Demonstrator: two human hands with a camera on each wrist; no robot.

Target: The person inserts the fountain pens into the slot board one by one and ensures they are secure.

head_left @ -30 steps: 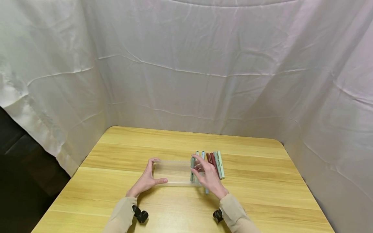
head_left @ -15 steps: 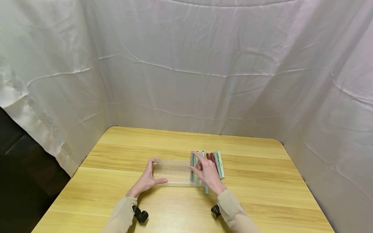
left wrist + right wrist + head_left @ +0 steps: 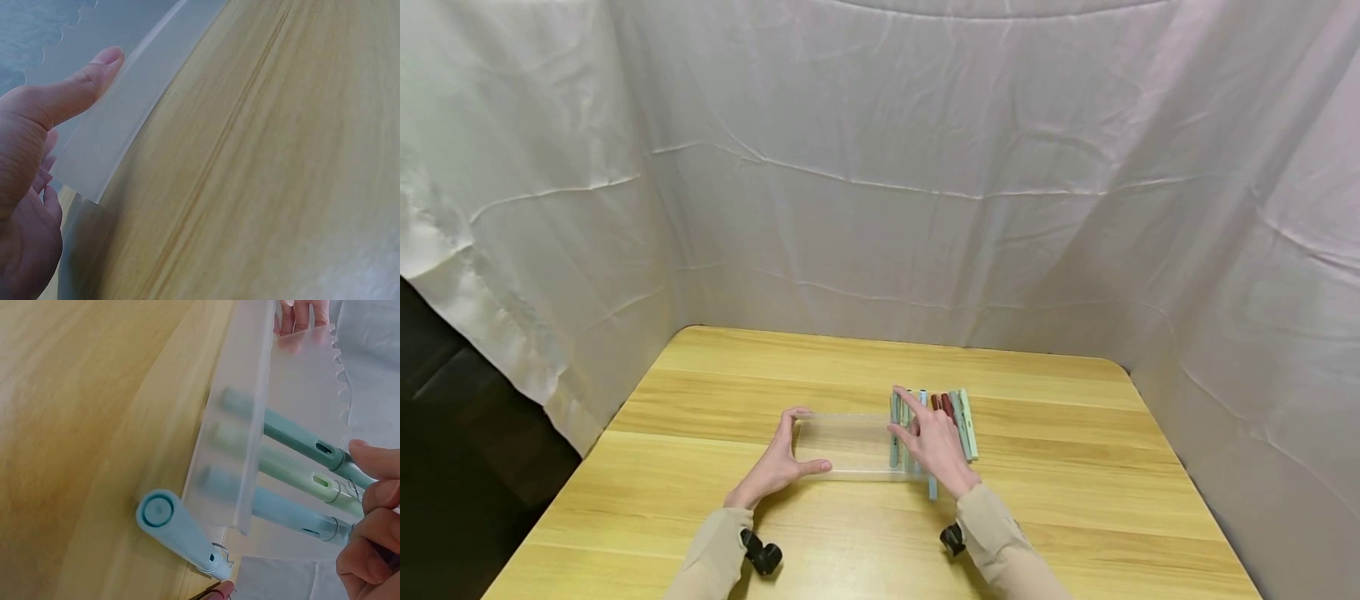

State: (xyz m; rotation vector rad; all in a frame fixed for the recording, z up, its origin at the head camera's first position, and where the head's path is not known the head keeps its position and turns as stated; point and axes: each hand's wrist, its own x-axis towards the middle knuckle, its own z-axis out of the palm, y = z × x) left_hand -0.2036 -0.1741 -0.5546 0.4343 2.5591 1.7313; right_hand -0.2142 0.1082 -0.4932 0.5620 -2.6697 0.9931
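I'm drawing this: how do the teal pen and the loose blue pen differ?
The teal pen is darker; the loose blue pen is paler. The teal pen lies in the box, which blurs one end; the loose blue pen lies outside it, its round end in plain view. Both have a small slot.

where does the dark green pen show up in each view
Head: the dark green pen is the leftmost pen, just below and right of centre.
Left wrist: not in it.
Right wrist: the uppermost pen, slanting down rightward, right of centre.
Shared landmark: the clear tray, in all three.
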